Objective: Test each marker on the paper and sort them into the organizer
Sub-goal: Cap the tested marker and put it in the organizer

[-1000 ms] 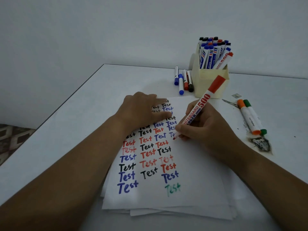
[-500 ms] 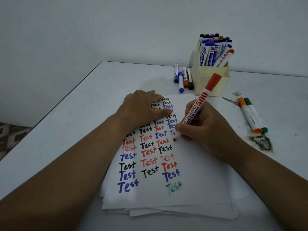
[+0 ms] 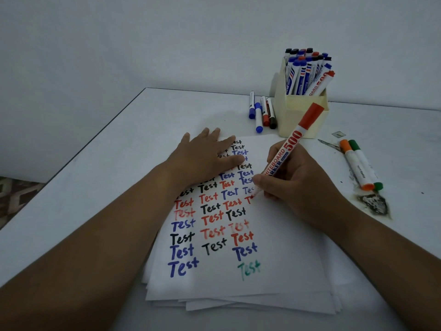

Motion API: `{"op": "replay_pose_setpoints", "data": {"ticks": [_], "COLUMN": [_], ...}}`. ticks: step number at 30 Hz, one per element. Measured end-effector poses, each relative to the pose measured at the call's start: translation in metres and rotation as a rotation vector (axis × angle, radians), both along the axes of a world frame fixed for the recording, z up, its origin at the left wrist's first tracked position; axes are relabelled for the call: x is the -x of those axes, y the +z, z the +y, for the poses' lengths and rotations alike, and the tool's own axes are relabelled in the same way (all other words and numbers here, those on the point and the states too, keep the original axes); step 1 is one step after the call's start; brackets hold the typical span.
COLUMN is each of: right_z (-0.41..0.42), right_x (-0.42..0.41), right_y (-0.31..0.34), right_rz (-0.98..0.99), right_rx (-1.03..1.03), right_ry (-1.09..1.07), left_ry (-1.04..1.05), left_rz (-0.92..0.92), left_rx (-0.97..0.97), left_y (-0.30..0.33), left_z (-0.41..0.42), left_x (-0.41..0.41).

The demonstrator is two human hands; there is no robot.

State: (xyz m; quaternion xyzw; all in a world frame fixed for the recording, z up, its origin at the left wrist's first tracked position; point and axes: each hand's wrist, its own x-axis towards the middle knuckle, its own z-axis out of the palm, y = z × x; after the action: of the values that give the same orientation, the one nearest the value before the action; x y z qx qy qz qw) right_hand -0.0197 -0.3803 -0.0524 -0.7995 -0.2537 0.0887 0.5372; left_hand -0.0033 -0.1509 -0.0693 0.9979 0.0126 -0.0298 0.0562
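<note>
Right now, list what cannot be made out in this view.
- Head view: the red marker tip and the word being written, behind the right hand fingers.
- Words at the top of the paper, under the flat left hand.
- Lower sheets of the stack, covered by the top sheet.
- Small print on the orange and green markers, too small.
- Marker count in the organizer, overlapping.

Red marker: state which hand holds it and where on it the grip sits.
The right hand grips the red marker low on its barrel, just above the writing tip, which touches the paper. The left hand holds nothing; it presses flat on the paper.
</note>
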Motion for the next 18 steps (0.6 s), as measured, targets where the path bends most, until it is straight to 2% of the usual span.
{"op": "replay_pose_setpoints", "data": {"ticks": [18], "right_z": [0.0002], "right_x": [-0.0030], "right_y": [-0.0015], "right_rz": [-0.009], "right_rx": [-0.007], "right_ry": [-0.013], "left_ry": [-0.017], "left_rz": [0.004], "left_rx": [-0.024], "left_y": [-0.0024], "left_z": [0.0023], "left_x": [-0.0018]}}
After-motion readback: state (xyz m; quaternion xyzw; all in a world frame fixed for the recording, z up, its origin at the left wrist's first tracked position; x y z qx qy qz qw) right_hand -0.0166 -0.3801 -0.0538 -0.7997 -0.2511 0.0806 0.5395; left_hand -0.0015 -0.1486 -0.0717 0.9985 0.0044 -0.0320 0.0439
